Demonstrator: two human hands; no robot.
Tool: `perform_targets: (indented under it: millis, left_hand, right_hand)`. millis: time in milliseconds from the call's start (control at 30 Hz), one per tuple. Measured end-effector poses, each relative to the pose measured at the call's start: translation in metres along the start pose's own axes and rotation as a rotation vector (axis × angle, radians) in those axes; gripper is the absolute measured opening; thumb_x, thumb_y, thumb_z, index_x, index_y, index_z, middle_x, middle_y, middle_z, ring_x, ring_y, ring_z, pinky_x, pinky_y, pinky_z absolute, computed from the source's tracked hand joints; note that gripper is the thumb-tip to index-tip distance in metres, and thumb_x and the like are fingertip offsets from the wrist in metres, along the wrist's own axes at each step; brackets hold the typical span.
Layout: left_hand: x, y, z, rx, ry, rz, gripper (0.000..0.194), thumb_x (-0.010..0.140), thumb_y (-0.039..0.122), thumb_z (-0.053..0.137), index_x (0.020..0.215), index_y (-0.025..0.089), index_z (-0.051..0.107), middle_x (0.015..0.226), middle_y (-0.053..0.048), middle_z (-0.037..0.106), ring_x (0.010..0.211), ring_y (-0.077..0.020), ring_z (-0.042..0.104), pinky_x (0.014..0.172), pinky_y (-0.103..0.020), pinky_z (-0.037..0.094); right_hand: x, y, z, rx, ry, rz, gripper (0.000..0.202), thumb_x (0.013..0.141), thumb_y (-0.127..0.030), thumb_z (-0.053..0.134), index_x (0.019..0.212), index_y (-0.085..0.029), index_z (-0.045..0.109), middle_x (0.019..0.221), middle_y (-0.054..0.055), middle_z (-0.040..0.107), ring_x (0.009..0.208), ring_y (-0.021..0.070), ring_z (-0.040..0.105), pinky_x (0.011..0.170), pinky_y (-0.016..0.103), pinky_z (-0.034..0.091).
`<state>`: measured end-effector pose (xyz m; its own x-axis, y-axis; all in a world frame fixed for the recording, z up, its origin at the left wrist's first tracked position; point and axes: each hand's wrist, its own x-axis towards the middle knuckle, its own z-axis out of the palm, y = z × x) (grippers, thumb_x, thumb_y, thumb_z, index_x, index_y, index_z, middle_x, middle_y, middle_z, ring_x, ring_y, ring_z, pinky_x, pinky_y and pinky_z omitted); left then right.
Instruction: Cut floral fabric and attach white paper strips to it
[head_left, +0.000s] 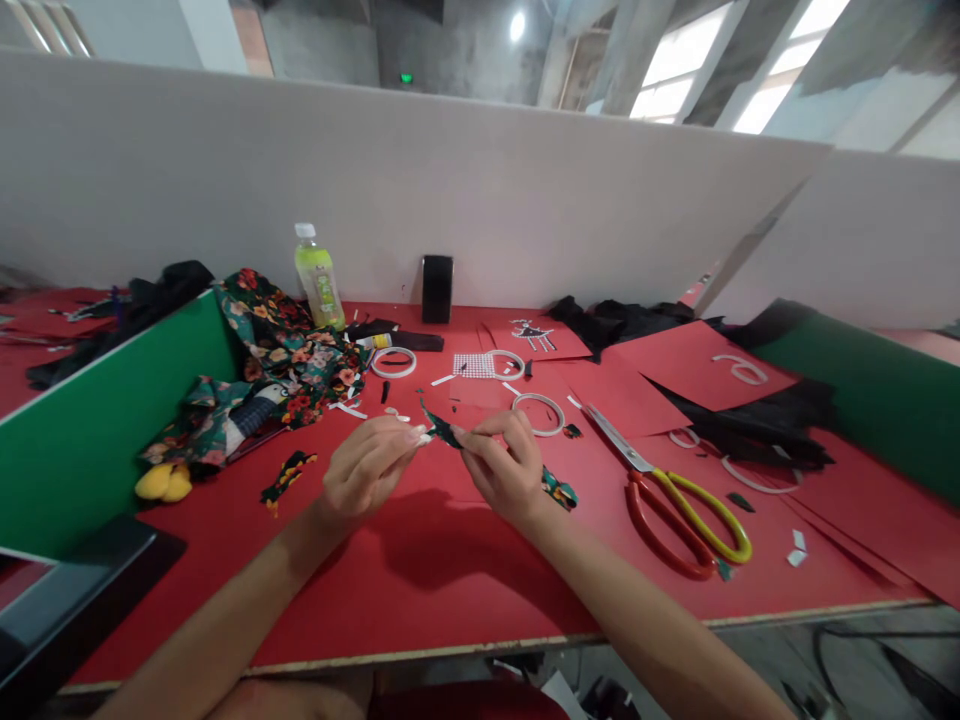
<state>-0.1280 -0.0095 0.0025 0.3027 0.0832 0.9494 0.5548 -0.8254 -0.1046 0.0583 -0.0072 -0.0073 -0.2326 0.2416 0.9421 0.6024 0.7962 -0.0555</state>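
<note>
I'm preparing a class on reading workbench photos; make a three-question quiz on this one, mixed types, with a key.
1. True or false: in the picture, the bottle stands left of the phone.
2. Besides silver, the scissors show: A) blue and green; B) red and yellow; C) only black.
3. Short answer: what is the right hand pinching?

Key: 1. True. 2. B. 3. A small dark scrap.
</note>
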Motion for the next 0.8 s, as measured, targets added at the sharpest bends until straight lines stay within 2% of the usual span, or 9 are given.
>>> perform_targets:
  millis: [100, 400, 467, 533, 633, 733, 800]
  left_hand:
    - [0.000, 0.001, 0.001, 0.004, 0.047, -0.006, 0.036, 0.076, 0.005, 0.066, 0.106, 0.015, 0.051, 0.080, -0.004, 0.070, 0.078, -0.0144, 0.068, 0.070, -0.027, 0.059]
    - [-0.003, 0.000, -0.001, 0.014, 0.031, -0.031, 0.030, 0.077, 0.004, 0.063, 0.102, 0.017, 0.052, 0.079, -0.003, 0.069, 0.077, -0.0136, 0.067, 0.070, -0.026, 0.058]
    - [-0.003, -0.001, -0.001, 0.005, 0.022, -0.051, 0.031, 0.075, 0.002, 0.064, 0.100, 0.017, 0.053, 0.081, -0.004, 0.069, 0.077, -0.0132, 0.067, 0.073, -0.028, 0.057]
    - [-0.004, -0.002, 0.001, -0.004, 0.005, -0.101, 0.030, 0.075, 0.002, 0.064, 0.098, 0.018, 0.054, 0.081, -0.003, 0.068, 0.077, -0.0131, 0.066, 0.080, -0.032, 0.054]
    - [-0.005, -0.003, 0.007, -0.063, -0.051, -0.347, 0.027, 0.076, 0.009, 0.063, 0.100, 0.020, 0.055, 0.078, 0.000, 0.067, 0.077, -0.0136, 0.064, 0.087, -0.036, 0.049]
    - [-0.009, -0.002, 0.014, -0.236, -0.096, -0.755, 0.032, 0.076, 0.019, 0.063, 0.106, 0.019, 0.053, 0.074, 0.002, 0.065, 0.075, -0.0137, 0.063, 0.084, -0.032, 0.049]
    - [-0.011, -0.002, 0.019, -0.381, -0.122, -0.971, 0.036, 0.074, 0.024, 0.064, 0.108, 0.018, 0.052, 0.073, 0.002, 0.064, 0.073, -0.0139, 0.063, 0.079, -0.030, 0.049]
  right_hand:
    - [0.001, -0.001, 0.000, -0.010, 0.002, -0.007, 0.016, 0.080, -0.007, 0.060, 0.085, -0.020, 0.055, 0.072, 0.002, 0.054, 0.064, 0.0136, 0.049, 0.057, 0.029, 0.039]
    - [0.001, -0.004, 0.001, 0.082, -0.016, 0.090, 0.016, 0.081, -0.005, 0.056, 0.087, -0.020, 0.057, 0.076, 0.003, 0.054, 0.069, 0.0150, 0.050, 0.061, 0.029, 0.041]
    - [0.002, -0.004, 0.002, 0.170, -0.054, 0.147, 0.015, 0.080, -0.006, 0.056, 0.085, -0.020, 0.058, 0.080, 0.004, 0.054, 0.073, 0.0154, 0.051, 0.063, 0.029, 0.043]
    - [0.003, -0.004, 0.003, 0.328, -0.151, 0.289, 0.010, 0.082, -0.010, 0.055, 0.083, -0.020, 0.059, 0.087, 0.006, 0.055, 0.081, 0.0161, 0.054, 0.070, 0.030, 0.046]
    - [0.005, -0.002, 0.006, 0.614, -0.304, 0.628, 0.008, 0.084, -0.022, 0.052, 0.080, -0.019, 0.058, 0.090, 0.006, 0.055, 0.082, 0.0152, 0.056, 0.070, 0.029, 0.047]
    - [0.006, 0.001, 0.010, 0.812, -0.390, 0.972, 0.018, 0.085, -0.035, 0.050, 0.080, -0.019, 0.056, 0.077, 0.002, 0.054, 0.063, 0.0106, 0.051, 0.054, 0.023, 0.042]
    - [0.006, 0.003, 0.012, 0.900, -0.403, 1.110, 0.023, 0.082, -0.040, 0.054, 0.078, -0.018, 0.056, 0.069, -0.001, 0.052, 0.057, 0.0091, 0.046, 0.052, 0.021, 0.038]
